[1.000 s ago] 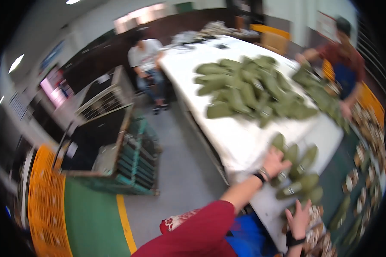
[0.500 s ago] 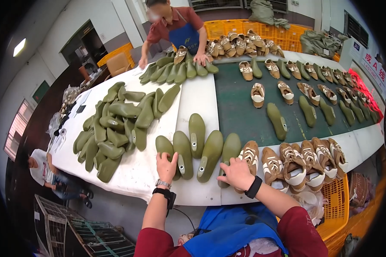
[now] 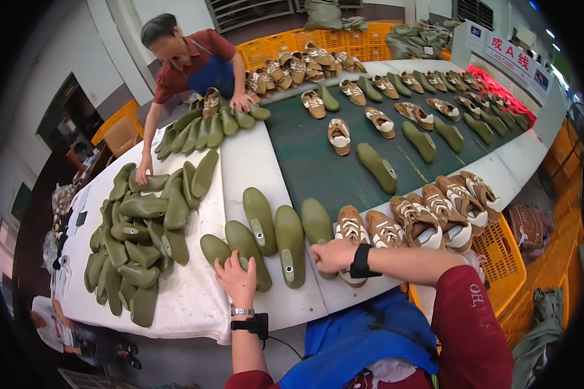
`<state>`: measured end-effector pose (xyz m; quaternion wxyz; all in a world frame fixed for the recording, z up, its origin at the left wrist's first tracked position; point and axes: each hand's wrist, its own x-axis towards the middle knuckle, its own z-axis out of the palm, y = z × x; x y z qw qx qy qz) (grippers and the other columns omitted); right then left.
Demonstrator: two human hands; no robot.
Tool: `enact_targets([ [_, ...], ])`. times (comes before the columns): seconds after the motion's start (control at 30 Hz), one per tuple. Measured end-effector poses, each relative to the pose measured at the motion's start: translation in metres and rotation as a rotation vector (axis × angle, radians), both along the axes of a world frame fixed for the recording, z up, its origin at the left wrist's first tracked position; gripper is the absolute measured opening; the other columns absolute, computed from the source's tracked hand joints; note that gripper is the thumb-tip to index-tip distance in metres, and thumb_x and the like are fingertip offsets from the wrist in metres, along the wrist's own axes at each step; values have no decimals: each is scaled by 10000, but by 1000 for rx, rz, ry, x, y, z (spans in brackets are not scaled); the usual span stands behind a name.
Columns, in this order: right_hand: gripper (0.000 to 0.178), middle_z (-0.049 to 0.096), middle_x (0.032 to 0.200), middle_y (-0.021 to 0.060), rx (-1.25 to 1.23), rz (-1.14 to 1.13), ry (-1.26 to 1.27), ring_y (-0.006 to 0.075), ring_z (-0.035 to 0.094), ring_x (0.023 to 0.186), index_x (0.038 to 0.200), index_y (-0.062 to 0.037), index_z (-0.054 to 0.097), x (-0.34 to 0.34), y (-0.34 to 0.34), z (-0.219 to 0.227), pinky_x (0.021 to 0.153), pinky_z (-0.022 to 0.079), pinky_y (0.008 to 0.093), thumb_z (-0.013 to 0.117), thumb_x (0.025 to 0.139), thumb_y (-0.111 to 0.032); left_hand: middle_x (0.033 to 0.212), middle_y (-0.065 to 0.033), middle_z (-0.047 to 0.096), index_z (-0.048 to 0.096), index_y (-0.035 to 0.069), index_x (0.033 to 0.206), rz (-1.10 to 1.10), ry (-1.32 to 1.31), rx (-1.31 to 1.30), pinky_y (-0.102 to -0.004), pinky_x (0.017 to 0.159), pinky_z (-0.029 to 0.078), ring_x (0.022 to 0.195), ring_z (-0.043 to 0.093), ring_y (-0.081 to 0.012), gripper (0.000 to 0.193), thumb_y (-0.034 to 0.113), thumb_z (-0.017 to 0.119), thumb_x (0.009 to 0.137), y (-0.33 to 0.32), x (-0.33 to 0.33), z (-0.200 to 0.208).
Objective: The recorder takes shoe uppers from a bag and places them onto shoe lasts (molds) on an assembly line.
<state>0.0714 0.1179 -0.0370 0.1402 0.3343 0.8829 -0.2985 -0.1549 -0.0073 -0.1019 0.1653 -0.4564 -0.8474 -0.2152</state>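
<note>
Several olive-green shoe lasts stand in a group on the white table edge before me. My left hand [image 3: 237, 280] has its fingers spread at the near ends of the leftmost last [image 3: 212, 248] and the last beside it [image 3: 241, 238]. At the group's right end, my right hand [image 3: 335, 256] is closed around the near end of another last [image 3: 316, 219]; its fingertips are partly hidden. Between my hands stand two more, a farther last [image 3: 257, 217] and a nearer last [image 3: 289, 246]. A brown-and-white sneaker [image 3: 351, 228] sits right beside my right hand.
A heap of green lasts [image 3: 136, 240] lies on the left. More sneakers [image 3: 444, 207] line the edge at right, above an orange crate [image 3: 499, 259]. Lasts and shoes stand in rows on a green belt [image 3: 305, 168]. Across the table, a co-worker [image 3: 198, 65] reaches into the heap.
My view has swung right, so the table appears farther left. My right hand's spread fingers have curled closed at the last. The co-worker's arm has reached from the far row onto the heap.
</note>
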Motion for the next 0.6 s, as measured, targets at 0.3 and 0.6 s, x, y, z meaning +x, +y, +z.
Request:
enact_targets([
  [0.3, 210, 627, 859, 99, -100, -60, 38, 277, 600, 816, 876, -139, 565, -36, 119, -12, 715, 460, 373, 518, 722, -275, 996, -117, 587, 545, 85, 1105, -14, -6, -25, -516, 920, 292, 1137, 372, -381, 440, 330, 589, 742, 1, -1, 0],
  [0.6, 251, 561, 1022, 217, 407, -250, 153, 361, 548, 961, 1032, -146, 522, -77, 208, -94, 815, 434, 427, 446, 793, -138, 996, -120, 576, 544, 81, 1098, -2, -42, -40, -521, 944, 273, 1141, 361, -382, 419, 297, 575, 741, 0, 6, 12],
])
